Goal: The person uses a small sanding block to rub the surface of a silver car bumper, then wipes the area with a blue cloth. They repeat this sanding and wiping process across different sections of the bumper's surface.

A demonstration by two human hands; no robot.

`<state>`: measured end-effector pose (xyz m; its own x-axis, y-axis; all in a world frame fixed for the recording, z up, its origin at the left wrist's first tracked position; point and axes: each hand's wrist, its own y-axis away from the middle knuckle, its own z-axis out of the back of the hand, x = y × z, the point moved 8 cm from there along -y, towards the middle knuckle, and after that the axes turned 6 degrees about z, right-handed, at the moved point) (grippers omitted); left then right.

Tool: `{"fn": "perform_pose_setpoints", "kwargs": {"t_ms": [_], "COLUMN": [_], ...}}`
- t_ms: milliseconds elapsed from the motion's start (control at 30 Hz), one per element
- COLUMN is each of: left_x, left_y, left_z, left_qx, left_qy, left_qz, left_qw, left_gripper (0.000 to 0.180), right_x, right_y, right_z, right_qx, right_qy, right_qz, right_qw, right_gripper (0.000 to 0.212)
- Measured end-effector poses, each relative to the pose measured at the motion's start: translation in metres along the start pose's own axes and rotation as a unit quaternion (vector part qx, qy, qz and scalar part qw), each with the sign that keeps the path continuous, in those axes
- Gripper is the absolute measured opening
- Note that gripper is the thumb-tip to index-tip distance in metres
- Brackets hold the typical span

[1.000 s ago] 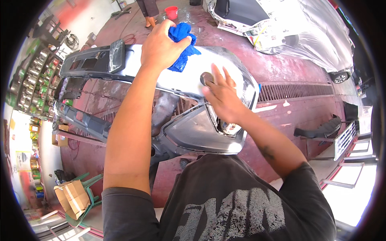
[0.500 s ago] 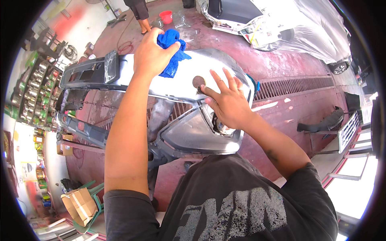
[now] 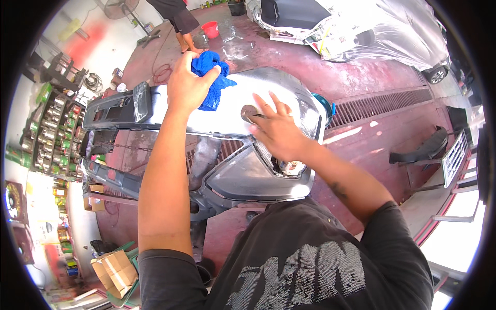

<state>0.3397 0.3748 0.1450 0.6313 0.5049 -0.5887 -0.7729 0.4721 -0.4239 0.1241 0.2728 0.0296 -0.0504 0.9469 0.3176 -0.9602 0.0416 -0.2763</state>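
1. Compared with half a second ago in the head view, the right hand (image 3: 279,134) sits a little farther left over the car bumper (image 3: 243,178).
2. That hand is spread, its fingers apart, with a fingertip at the round brownish disc (image 3: 248,111) on the bumper's white upper face; whether the thumb also grips the disc, I cannot tell.
3. Farther left, the left hand (image 3: 184,88) is curled round a bunched blue cloth (image 3: 214,94), thumb on one side and fingers on the other; the cloth's lower end rests on the white face.
4. Beyond the bumper stands a red bucket (image 3: 210,29), too small to read inside.
5. Lower left, a cardboard box (image 3: 114,273) sits tilted, its contents hidden.
6. Tins (image 3: 51,124) stand in rows at far left, insides unseen.
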Motion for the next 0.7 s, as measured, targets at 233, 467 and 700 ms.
{"fn": "perform_pose_setpoints", "kwargs": {"t_ms": [233, 467, 700], "left_x": [0.011, 0.021, 0.031], "left_y": [0.001, -0.002, -0.005], "left_z": [-0.001, -0.002, -0.008], "left_qx": [0.001, -0.007, 0.003], "left_qy": [0.003, 0.003, 0.044], "left_qz": [0.031, 0.035, 0.040], "left_qw": [1.000, 0.999, 0.998], "left_gripper": [0.060, 0.060, 0.059], "right_x": [-0.052, -0.007, 0.016], "right_y": [0.037, 0.030, 0.009], "right_z": [0.060, 0.022, -0.002], "right_qx": [-0.049, 0.086, 0.087], "right_qy": [-0.163, -0.147, -0.262], "right_qz": [-0.025, -0.049, -0.063], "right_qw": [0.985, 0.984, 0.959], "right_gripper": [0.049, 0.086, 0.095]}}
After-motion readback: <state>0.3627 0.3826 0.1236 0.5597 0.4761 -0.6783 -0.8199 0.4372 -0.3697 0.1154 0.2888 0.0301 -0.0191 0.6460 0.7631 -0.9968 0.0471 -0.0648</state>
